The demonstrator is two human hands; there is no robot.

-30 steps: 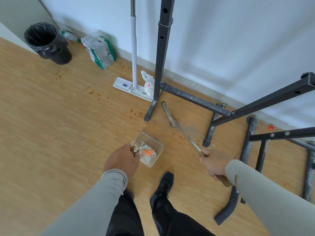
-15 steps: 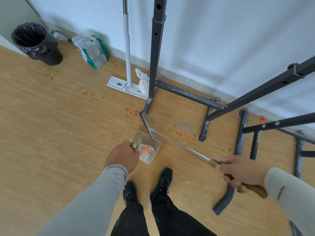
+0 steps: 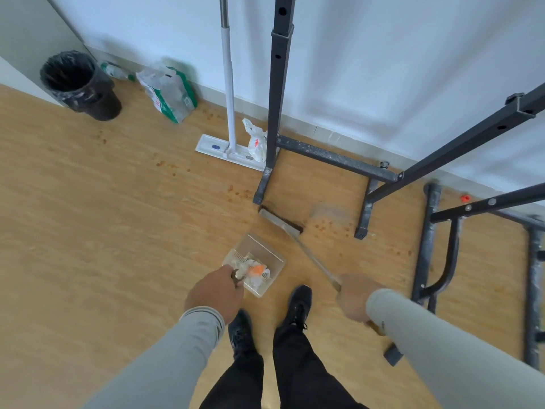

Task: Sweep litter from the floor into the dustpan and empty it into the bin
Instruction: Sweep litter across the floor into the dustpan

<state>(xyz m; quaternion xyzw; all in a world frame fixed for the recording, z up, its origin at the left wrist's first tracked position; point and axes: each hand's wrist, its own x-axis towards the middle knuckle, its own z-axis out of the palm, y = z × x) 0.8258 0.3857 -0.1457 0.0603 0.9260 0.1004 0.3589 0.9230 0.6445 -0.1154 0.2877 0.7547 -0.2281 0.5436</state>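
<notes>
Left hand (image 3: 214,296) grips the dustpan handle (image 3: 237,278), fingers curled round it. The clear dustpan (image 3: 259,252) sits on the wood floor (image 3: 88,231) just ahead of the black shoes (image 3: 298,305) — white and orange litter (image 3: 256,271) lies inside. Right hand (image 3: 355,296) is wrapped round the broom handle (image 3: 312,258); the broom head (image 3: 281,221) is down on the floor just beyond the dustpan, near the foot of the black metal rack (image 3: 280,84). Small orange specks (image 3: 324,224) are scattered by the broom head. Black-lined bin (image 3: 79,84) stands well apart, far left by the wall — a plastic bag (image 3: 168,95) and a flat mop (image 3: 230,149) lie between it and the rack.
</notes>
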